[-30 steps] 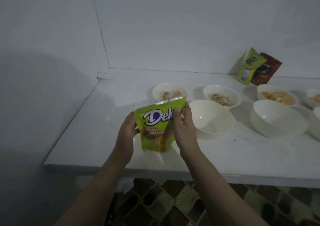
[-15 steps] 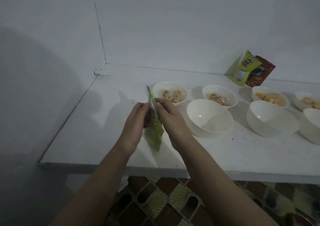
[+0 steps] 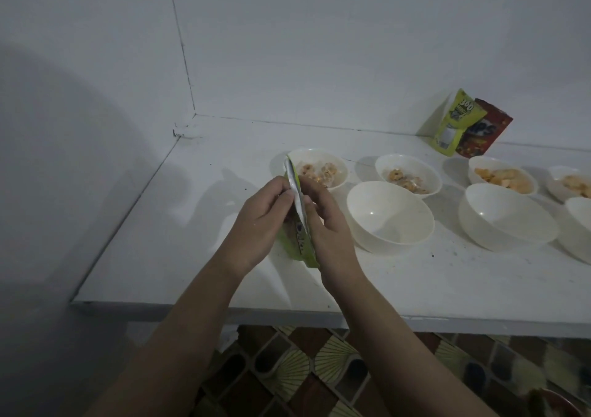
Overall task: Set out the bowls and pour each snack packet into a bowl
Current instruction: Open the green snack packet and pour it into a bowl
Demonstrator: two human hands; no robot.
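Both hands, left hand [image 3: 256,224] and right hand [image 3: 326,228], are pinching green snack packet [image 3: 299,224] edge-on at frame center, above bench [image 3: 192,256].

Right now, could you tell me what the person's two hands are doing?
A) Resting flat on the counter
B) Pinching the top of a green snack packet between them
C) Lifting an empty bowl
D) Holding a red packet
B: the left hand and right hand both pinch the green snack packet, held edge-on above the counter.
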